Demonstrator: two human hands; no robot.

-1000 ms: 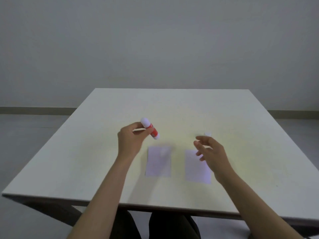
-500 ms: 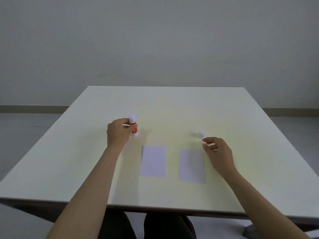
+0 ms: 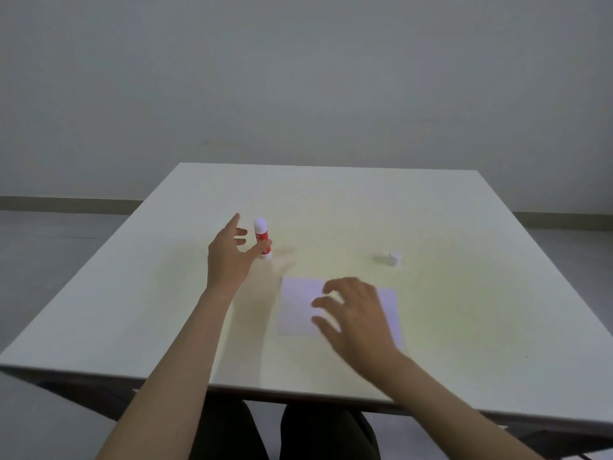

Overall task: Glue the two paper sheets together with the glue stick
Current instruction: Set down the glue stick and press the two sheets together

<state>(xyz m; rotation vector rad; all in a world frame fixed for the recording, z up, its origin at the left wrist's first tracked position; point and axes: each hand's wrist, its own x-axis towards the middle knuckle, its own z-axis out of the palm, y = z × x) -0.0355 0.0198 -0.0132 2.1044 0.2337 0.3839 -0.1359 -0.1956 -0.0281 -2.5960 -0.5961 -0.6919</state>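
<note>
A red and white glue stick (image 3: 262,239) stands upright on the table. My left hand (image 3: 230,255) is just left of it with fingers spread, the thumb tip close to its base, holding nothing. Two pale paper sheets lie near the front: the left sheet (image 3: 297,305) and the right sheet (image 3: 389,305). My right hand (image 3: 356,315) hovers over the gap between them with fingers apart, blurred, and hides part of both sheets. A small white cap (image 3: 395,258) sits behind the right sheet.
The white table (image 3: 464,310) ends at a front edge close to my legs. A grey wall and floor lie beyond its far edge.
My left hand has set the glue stick upright and let go of it. My right hand has moved left from beside the cap to above the two sheets.
</note>
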